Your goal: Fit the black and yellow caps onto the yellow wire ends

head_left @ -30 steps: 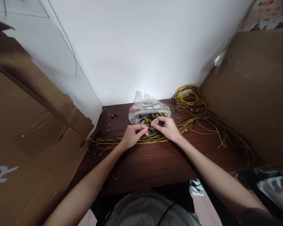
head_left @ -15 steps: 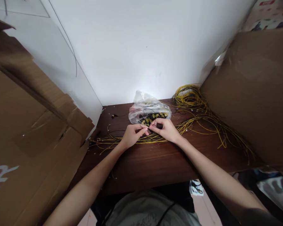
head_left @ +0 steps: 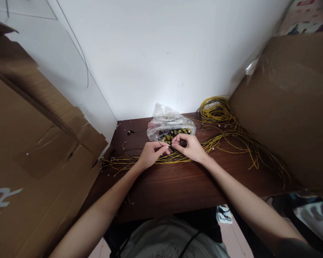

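My left hand (head_left: 153, 153) pinches a thin black wire (head_left: 159, 138) between thumb and forefinger. Close beside it on the right, my right hand (head_left: 187, 146) is also closed in a pinch on the dark wire, which loops up above the fingertips. Exactly where each end sits between the fingers is too small to make out. Just behind the hands, a clear plastic bag (head_left: 165, 111) lies open with many small yellow-and-black connectors (head_left: 181, 132) in it. Under both hands, a bundle of yellow and black wires (head_left: 177, 157) runs across the dark wooden table (head_left: 161, 190).
A coil of yellow wire (head_left: 214, 109) sits at the back right against the wall. Large cardboard boxes flank the table, one box (head_left: 43, 150) on the left, another box (head_left: 285, 114) on the right. One loose connector (head_left: 129, 132) and small white bits lie at the back left.
My right hand has shifted very slightly to the right, and the black wire loop above the fingers has changed shape. My left hand stays nearly in place.
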A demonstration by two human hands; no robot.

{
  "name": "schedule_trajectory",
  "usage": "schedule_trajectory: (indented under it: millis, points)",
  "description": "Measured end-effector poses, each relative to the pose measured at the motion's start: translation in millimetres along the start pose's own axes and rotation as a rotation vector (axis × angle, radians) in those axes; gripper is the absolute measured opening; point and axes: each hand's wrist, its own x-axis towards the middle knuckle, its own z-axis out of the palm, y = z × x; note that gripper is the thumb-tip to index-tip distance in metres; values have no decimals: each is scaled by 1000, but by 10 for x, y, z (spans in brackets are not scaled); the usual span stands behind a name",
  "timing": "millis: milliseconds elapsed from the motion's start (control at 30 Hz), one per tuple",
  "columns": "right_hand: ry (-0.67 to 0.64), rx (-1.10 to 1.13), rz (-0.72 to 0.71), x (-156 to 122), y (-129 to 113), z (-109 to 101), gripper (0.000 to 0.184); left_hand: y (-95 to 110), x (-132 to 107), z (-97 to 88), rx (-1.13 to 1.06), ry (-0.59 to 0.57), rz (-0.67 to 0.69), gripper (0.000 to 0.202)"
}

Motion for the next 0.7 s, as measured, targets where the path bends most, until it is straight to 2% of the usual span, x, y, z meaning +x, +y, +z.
schedule_trajectory:
  millis: [267, 567, 700]
  points:
    - [-56, -19, -22, -2, 35, 16, 8, -16, 8, 0, -4, -2, 4, 23]
    - [44, -57, 22, 1, 33, 7, 8, 11, 3, 7, -12, 4, -13, 23]
    - [45, -68, 23, -2, 28, 7, 8, 3, 2, 6, -19, -2, -25, 23]
